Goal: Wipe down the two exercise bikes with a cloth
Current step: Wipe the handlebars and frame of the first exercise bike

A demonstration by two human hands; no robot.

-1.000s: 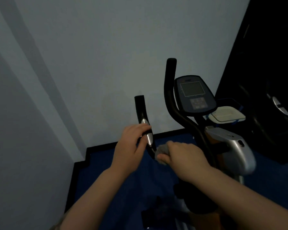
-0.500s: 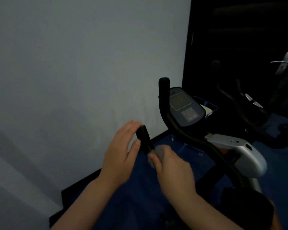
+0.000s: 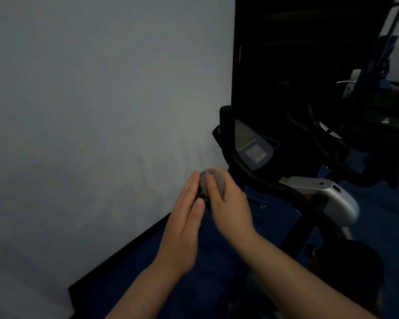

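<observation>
A grey cloth (image 3: 213,179) is bunched over the tip of the near bike's left handlebar, and my right hand (image 3: 228,203) grips it there. My left hand (image 3: 186,217) lies flat against the handlebar's left side, fingers straight, thumb beside the grip. The handlebar tip is hidden between the two hands. The exercise bike's right handlebar (image 3: 240,164) curves up beside its console (image 3: 251,146), with the silver frame cover (image 3: 327,194) below. A second exercise bike (image 3: 332,143) stands dark at the right, hard to make out.
A pale wall (image 3: 101,111) fills the left, with a black skirting (image 3: 124,249) along the blue floor (image 3: 194,284). A black panel (image 3: 286,54) rises behind the bikes. A door handle (image 3: 348,82) shows at the upper right.
My right hand has slid the cloth up the left handlebar to its tip. My left hand has let go of its grip and flattened. The view has swung to the right.
</observation>
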